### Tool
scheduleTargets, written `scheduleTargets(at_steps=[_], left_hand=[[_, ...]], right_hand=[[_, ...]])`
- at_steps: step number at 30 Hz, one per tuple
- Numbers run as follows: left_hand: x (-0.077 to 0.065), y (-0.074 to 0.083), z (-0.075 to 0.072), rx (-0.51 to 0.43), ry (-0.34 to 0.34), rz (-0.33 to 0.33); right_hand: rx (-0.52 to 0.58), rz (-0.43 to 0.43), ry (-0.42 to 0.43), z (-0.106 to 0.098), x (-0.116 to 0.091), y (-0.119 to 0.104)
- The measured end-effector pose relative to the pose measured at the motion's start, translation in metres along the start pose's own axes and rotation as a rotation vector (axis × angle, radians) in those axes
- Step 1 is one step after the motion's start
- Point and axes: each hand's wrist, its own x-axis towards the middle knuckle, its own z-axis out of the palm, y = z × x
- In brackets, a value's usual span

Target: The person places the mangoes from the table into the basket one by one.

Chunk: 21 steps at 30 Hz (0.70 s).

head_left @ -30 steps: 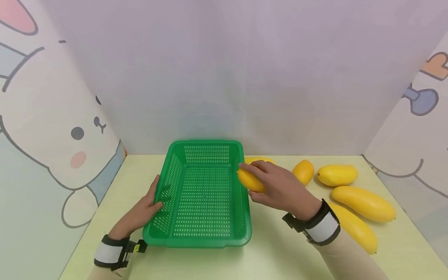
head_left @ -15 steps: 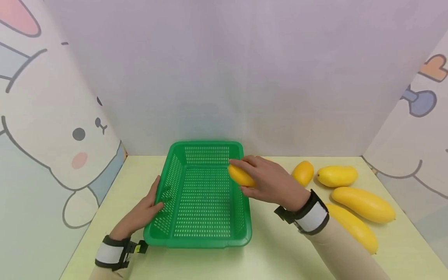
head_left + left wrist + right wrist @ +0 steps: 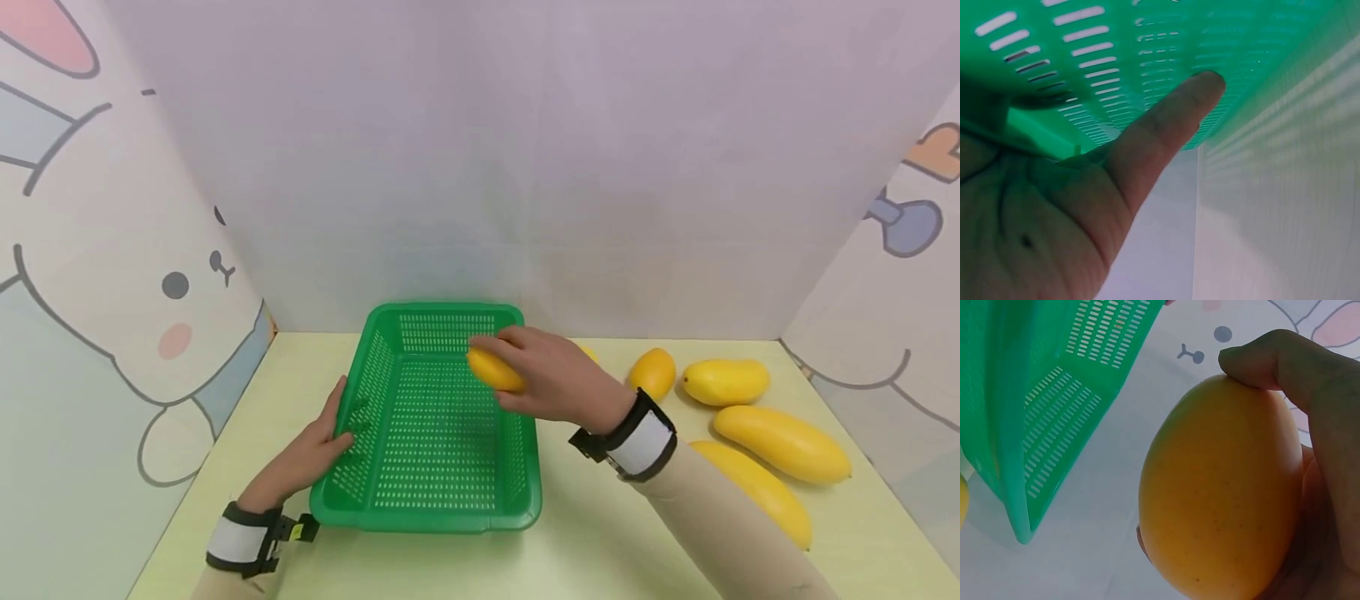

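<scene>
My right hand [image 3: 553, 379] grips a smooth orange-yellow mango [image 3: 493, 369] over the right rim of a green plastic basket [image 3: 423, 522]. In the right wrist view the mango [image 3: 1219, 494] fills the middle, with the thumb on its upper end and the other fingers mostly hidden behind it. The basket's slotted floor shows nothing lying on it. At the basket's left side, my left hand [image 3: 303, 454] holds the wall, thumb over the rim and fingers along the outside. One finger lies against the slotted wall [image 3: 1166, 37] in the left wrist view.
A rounder orange-yellow fruit [image 3: 652, 373] and several long yellow fruits, among them one at the back [image 3: 726, 382] and one farther front [image 3: 780, 442], lie on the pale table [image 3: 600, 533] at right. Another yellow fruit [image 3: 588, 354] is mostly hidden behind my right hand. Walls enclose the table.
My right hand has carried the mango leftward and slightly up, from beside the basket's right rim to above the basket's inside. The left hand and basket have stayed put.
</scene>
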Motion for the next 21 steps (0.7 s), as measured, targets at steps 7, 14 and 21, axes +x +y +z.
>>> scheduleTargets(at_steps=[7, 14, 21], left_hand=[[-0.001, 0.003, 0.0, -0.009, -0.003, 0.011], [-0.002, 0.004, 0.0, -0.004, -0.008, 0.024], [-0.002, 0.004, 0.001, -0.005, 0.002, 0.009]], right_hand=[[0.009, 0.006, -0.041, 0.003, 0.016, 0.0], [0.009, -0.015, -0.071, 0.008, 0.031, -0.003], [-0.002, -0.038, -0.066, 0.012, 0.044, -0.005]])
